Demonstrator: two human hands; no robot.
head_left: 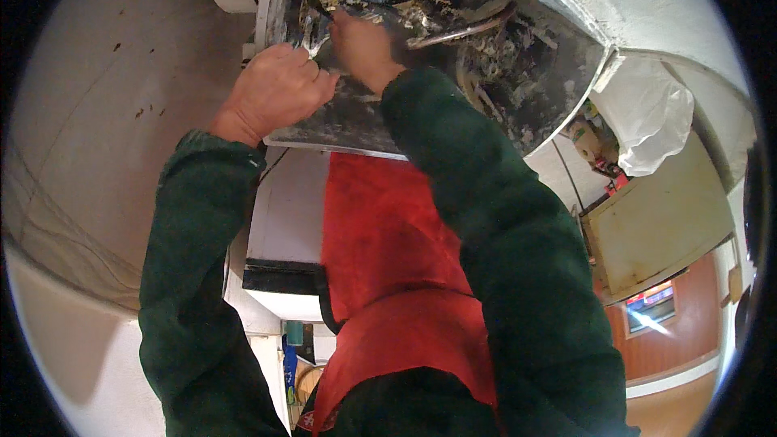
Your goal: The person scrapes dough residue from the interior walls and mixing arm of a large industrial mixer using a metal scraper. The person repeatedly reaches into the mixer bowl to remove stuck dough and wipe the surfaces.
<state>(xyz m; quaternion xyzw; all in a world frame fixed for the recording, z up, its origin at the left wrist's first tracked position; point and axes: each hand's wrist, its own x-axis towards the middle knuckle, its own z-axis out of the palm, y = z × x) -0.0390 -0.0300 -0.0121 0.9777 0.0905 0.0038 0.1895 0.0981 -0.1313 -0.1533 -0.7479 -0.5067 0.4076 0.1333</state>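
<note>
the right hand [364,48] was closed around a dark thin tool [319,5], which pointed up and to the left inside a dark, open tub [356,117], close to its left wall. the left hand [279,93] lay just beside it, at the near left part of the tub, knuckles up and fingers bent under; whether it gripped something or only braced, i could not tell.

the work looked like scraping at pale crusts [413,14] stuck to the inside. to do that well, the tool's edge probably had to lie low and flat against the wall, with short, firm strokes, so that the crust lifted and the surface was not gouged. the left hand would have served best as a steady brace, its thumb out of the tool's path. the bent metal bar [465,30] stood to the right of the right hand, so a wide swing that way risked knocked knuckles.

much was hard to make out. the right hand was slightly blurred, and its fingers hid the tool's grip; the tip was lost against the dark, spotted wall. the tub's far end was cut off by the upper edge, and the right sleeve [518,210] covered part of its near rim.
</note>
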